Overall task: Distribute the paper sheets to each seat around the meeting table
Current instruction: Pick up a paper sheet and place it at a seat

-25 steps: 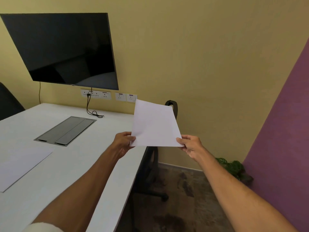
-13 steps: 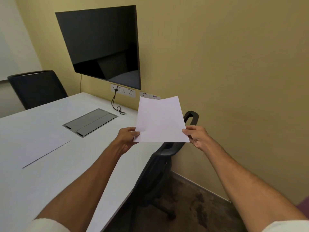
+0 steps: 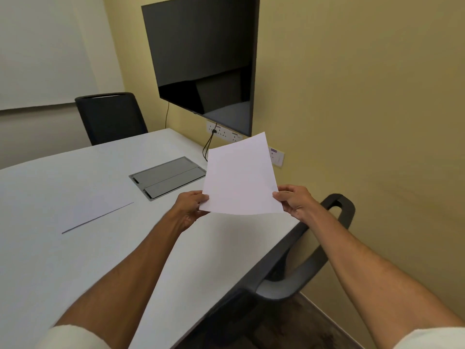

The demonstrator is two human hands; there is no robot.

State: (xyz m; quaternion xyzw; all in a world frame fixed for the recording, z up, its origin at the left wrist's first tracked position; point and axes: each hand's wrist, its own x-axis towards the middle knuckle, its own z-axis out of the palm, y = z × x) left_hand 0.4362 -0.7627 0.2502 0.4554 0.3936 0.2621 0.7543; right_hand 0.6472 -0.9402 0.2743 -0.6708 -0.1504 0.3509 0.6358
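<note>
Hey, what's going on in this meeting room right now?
A person holds a white sheet in the air over the table, the left hand and right hand pinching its lower corners. A second sheet already lies flat farther left. A black chair sits tucked in nearby.

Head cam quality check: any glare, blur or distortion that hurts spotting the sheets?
Head view: soft even light, no hard shadows; held sheet sharp between left hand and right hand; TV screen mirrors the room; wide-angle lens bows the table edge; sheet lying on the table almost vanishes, white on white.
</note>
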